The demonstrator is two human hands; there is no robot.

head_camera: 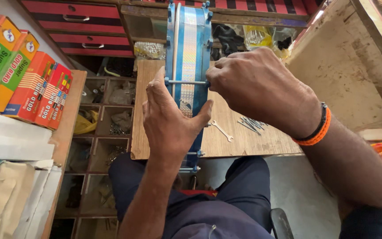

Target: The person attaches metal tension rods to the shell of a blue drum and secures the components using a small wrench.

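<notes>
Blue metal rims frame a narrow drum (pixel 189 53) that stands on edge, its shiny holographic silver band facing up toward the camera. Its long axis runs straight away from the person, from between the knees out over a wooden counter (pixel 253 137) toward the red drawers (pixel 85 26) at the back. Thin silver tension rods cross the band from rim to rim.

The left hand (pixel 169 121) braces the near part of the drum, palm flat on its left rim, fingers together and pointing away, thumb spread across the band to the right rim. The right hand (pixel 255 88), with orange and black bands at the wrist, is closed in a pinch at the right end of one crosswise rod; what the fingers grip there is hidden.

On the counter, just right of the drum, lie a small silver spanner (pixel 222 130) and a loose heap of nails (pixel 250 124). Orange, red and green cartons (pixel 23 75) are stacked at far left, beside open compartments (pixel 111 119) holding small hardware.
</notes>
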